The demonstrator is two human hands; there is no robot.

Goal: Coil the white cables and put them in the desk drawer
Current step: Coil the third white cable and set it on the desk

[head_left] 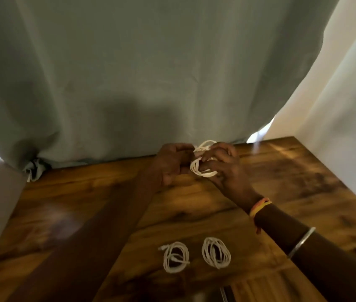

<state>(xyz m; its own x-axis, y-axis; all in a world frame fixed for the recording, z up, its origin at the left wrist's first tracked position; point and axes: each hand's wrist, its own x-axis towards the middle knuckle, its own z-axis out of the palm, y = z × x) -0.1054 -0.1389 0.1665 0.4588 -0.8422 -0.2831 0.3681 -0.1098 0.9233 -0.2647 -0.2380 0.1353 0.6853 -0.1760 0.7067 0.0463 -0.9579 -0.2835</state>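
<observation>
View from a head-worn camera, looking down at a wooden desk (85,203) with a dark, streaked grain. A grey-green curtain (151,73) hangs along the desk's far edge and bunches at its far left corner.

Near the middle of the far edge, just in front of the curtain, a person holds a partly coiled white cable (203,173) between both hands, lifted just off the wood. The left hand (172,163) has its fingers curled around one side of the bundle. The right hand (227,171) pinches the loops from the other side, fingers bent over the strands. The loops cross each other loosely.

Two finished coils lie flat on the desk toward the near edge, side by side but not touching: the left coil (176,257), with a plug end sticking out, and the right coil (216,252), a tighter oval.

The right wrist wears an orange and yellow thread band (259,205), and further up the forearm a metal bangle (301,241).
</observation>
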